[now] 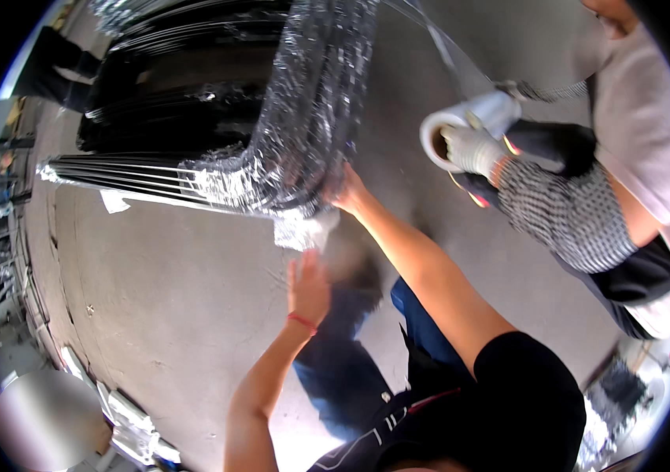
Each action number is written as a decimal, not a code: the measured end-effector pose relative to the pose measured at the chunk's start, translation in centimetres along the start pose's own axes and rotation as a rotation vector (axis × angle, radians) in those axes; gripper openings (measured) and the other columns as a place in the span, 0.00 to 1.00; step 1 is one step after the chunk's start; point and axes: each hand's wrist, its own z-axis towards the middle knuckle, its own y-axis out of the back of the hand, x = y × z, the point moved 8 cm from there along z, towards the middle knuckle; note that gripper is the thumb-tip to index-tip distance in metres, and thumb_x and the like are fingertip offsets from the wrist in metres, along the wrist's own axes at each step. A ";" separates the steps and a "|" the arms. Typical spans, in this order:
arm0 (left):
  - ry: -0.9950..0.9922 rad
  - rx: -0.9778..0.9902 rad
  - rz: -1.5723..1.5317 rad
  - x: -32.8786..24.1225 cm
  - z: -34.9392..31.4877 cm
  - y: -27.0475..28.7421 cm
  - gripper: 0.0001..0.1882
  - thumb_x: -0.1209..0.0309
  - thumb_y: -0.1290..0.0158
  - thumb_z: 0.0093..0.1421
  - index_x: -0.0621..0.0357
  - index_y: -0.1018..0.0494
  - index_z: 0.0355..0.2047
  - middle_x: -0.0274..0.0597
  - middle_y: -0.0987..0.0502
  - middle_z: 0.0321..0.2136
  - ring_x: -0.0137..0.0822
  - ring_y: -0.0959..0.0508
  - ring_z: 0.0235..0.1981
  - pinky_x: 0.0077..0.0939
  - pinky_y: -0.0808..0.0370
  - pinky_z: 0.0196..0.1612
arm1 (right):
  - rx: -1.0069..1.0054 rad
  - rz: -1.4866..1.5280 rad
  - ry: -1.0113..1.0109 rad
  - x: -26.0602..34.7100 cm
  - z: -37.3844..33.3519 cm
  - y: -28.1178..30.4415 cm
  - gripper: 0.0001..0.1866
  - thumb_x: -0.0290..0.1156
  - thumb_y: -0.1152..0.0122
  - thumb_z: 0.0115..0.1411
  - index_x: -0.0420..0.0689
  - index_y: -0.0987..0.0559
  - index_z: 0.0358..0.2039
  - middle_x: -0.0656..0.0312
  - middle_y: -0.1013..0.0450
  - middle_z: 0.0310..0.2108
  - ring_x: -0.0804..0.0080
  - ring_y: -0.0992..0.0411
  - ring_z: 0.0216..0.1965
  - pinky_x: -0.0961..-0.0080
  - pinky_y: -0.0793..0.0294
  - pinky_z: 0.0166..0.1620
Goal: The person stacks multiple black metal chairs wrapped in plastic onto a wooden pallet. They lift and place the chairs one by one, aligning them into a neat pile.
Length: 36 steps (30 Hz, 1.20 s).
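Note:
A large bundle of dark bars or frames, wound in clear stretch film (311, 102), fills the upper middle of the head view. My right hand (343, 190) grips the bundle's near right corner, its fingertips partly hidden against the film. Just below that corner my left hand (308, 291), with a red string at the wrist, is held up with fingers stretched out and slightly blurred. It is closest to a crumpled whitish wrapping piece (301, 234) hanging under the corner; whether they touch I cannot tell.
At the right a co-worker in gloves and checked sleeves (563, 204) holds a roll of stretch film (472, 126). A film strand (449, 55) runs from it up toward the bundle. Another person's dark legs (55, 67) stand far left. Metal racks (4, 189) line the left edge.

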 end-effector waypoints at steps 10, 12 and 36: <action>0.828 0.419 -0.562 3.2 -38.1 -1.8 0.18 0.61 0.54 0.51 0.49 0.31 0.42 0.47 0.40 0.52 0.45 0.47 0.57 0.48 0.52 0.56 | -0.849 -0.462 -0.314 -7.9 -23.4 -11.5 0.30 0.44 0.49 0.51 0.43 0.41 0.52 0.52 0.49 0.56 0.59 0.45 0.55 0.54 0.49 0.55; 0.944 0.412 -0.652 4.1 -43.6 -2.6 0.16 0.61 0.54 0.50 0.50 0.29 0.39 0.48 0.36 0.48 0.44 0.41 0.53 0.45 0.44 0.52 | -0.870 -0.470 -0.321 -8.2 -25.7 -13.4 0.25 0.42 0.54 0.54 0.43 0.39 0.50 0.51 0.42 0.52 0.60 0.42 0.53 0.54 0.47 0.53; 1.074 0.046 -0.892 46.4 -46.1 16.3 0.15 0.64 0.57 0.50 0.54 0.27 0.35 0.51 0.26 0.32 0.44 0.25 0.35 0.31 0.30 0.38 | -0.610 -0.892 -0.456 -21.3 0.5 -42.4 0.20 0.43 0.61 0.59 0.46 0.34 0.48 0.59 0.31 0.41 0.74 0.32 0.41 0.74 0.36 0.44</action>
